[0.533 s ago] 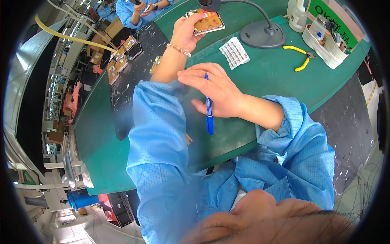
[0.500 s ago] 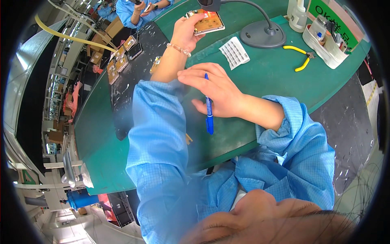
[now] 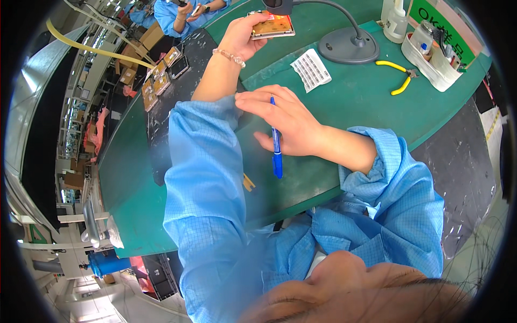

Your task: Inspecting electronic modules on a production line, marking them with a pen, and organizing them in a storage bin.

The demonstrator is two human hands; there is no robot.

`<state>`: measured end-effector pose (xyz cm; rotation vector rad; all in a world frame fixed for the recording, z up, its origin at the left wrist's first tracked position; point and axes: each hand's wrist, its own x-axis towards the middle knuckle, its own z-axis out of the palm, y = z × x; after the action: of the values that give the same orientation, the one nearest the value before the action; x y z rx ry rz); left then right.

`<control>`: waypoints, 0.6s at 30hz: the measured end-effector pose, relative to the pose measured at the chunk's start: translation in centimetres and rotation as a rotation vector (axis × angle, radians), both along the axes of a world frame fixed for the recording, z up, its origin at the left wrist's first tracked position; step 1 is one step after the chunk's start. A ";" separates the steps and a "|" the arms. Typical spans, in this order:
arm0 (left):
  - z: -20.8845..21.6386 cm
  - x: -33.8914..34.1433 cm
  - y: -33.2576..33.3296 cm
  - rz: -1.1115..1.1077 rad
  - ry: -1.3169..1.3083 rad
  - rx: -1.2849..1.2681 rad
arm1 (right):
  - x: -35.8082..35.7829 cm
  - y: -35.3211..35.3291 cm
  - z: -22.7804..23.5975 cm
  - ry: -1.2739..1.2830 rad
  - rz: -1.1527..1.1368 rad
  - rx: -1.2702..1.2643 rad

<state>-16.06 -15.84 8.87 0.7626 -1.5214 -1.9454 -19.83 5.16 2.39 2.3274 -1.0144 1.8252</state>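
Note:
Stretched out to the far edge, my left hand point(image 3: 243, 36) grips a flat phone-like assembly point(image 3: 276, 27) by its left side. Its face is orange-copper with a pale rim and a reddish patch. Just above hangs the dark head of a scanner point(image 3: 278, 5) on a gooseneck stand. My right hand point(image 3: 295, 121) is bent over the green mat, a blue capped marker pen point(image 3: 277, 145) tucked between its fingers. Those fingertips reach close to my left sleeve. A white sheet of printed labels point(image 3: 311, 70) lies on the mat beyond the right hand.
The scanner's round grey base point(image 3: 348, 46) stands at the back. Yellow-handled cutters point(image 3: 400, 88) lie to the right, near a white holder point(image 3: 437, 67) of pens and a bottle point(image 3: 396, 26). Several similar assemblies point(image 3: 160, 82) rest at left. Another person point(image 3: 186, 17) works at the far left.
My left hand and the assembly have shifted slightly left and toward me; the assembly's tilt has changed. My right hand with the pen stays nearly still.

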 end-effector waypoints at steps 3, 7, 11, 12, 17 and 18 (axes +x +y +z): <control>0.0 0.2 1.1 0.022 -0.022 -0.009 | -0.2 0.2 0.2 0.000 0.004 -0.004; -1.1 3.2 3.0 0.041 -0.044 -0.057 | -0.3 0.1 -0.1 0.035 -0.007 0.004; -1.8 12.3 4.8 0.118 0.038 -0.024 | 0.2 -0.5 -0.6 0.078 0.022 0.042; -1.1 15.6 6.4 0.142 0.035 -0.046 | 0.3 -0.6 -0.6 0.084 0.028 0.073; -0.3 37.1 15.9 0.467 0.197 -0.097 | 0.3 -0.8 -1.3 0.140 0.024 0.190; -0.6 42.6 19.2 0.607 0.221 -0.108 | 0.9 -1.0 -1.4 0.100 0.066 0.193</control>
<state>26.56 3.32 8.30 0.8138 -1.0879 -1.4286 -18.90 4.18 1.03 2.5611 -1.1618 1.6813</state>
